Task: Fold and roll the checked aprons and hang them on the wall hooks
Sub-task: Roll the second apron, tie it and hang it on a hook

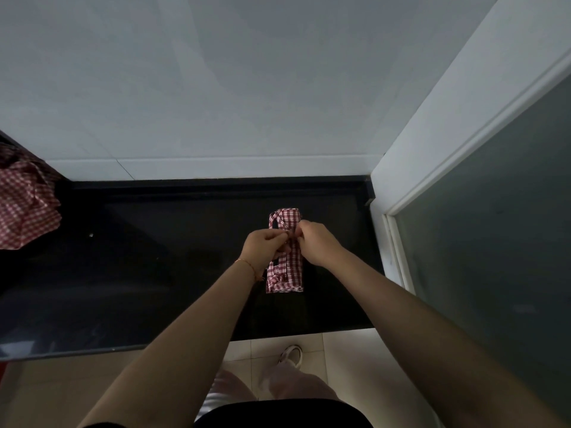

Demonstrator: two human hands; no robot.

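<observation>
Red-and-white check cotton, rolled into a narrow bundle point(285, 251) lying lengthwise on the black counter point(154, 273), toward its right end near the door frame point(432, 143). My left hand point(265, 247) and right hand point(315, 242) meet over its middle, fingers curled and pinching what looks like the strap; it seems I am tying it round the roll. To do this well, I judge: keep the strap taut, cinch at the centre so neither end flares, leave a loop free for the hook. Bundle looks flat-sided, edges fairly even, a strap loop showing at the far end. A second apron point(26, 202) lies crumpled at the counter's left edge, not yet folded. No hooks in view.
</observation>
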